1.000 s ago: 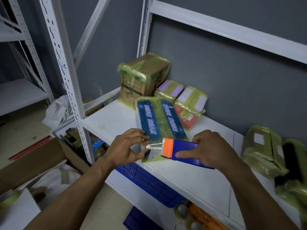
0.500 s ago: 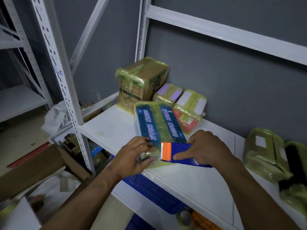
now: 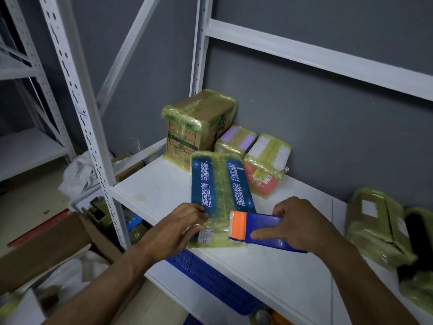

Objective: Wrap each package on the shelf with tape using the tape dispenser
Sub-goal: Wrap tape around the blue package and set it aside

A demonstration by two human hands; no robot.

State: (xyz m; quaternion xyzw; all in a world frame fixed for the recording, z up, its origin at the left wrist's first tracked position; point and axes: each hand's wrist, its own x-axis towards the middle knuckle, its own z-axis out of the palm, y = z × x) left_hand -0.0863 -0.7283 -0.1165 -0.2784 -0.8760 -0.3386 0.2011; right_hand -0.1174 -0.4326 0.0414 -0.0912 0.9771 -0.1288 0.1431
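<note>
A flat blue package (image 3: 220, 186) with white lettering and yellowish tape lies on the white shelf (image 3: 269, 261), near its front edge. My left hand (image 3: 178, 228) grips the package's near left corner. My right hand (image 3: 302, 224) holds a blue tape dispenser (image 3: 264, 231) whose orange head presses on the package's near right end. Behind stand taped packages: a cardboard box (image 3: 199, 125), a small purple-labelled one (image 3: 236, 141) and a red one (image 3: 264, 165).
Two more taped bundles (image 3: 375, 228) lie at the shelf's right end. A perforated white upright (image 3: 79, 109) stands left of the shelf. Below are a blue crate (image 3: 210, 275), brown cardboard (image 3: 42, 247) and white plastic bags (image 3: 79, 174) on the floor.
The dispenser's head has stayed on the package's near end, and my left hand has shifted its hold at the near left corner. The view has tilted slightly.
</note>
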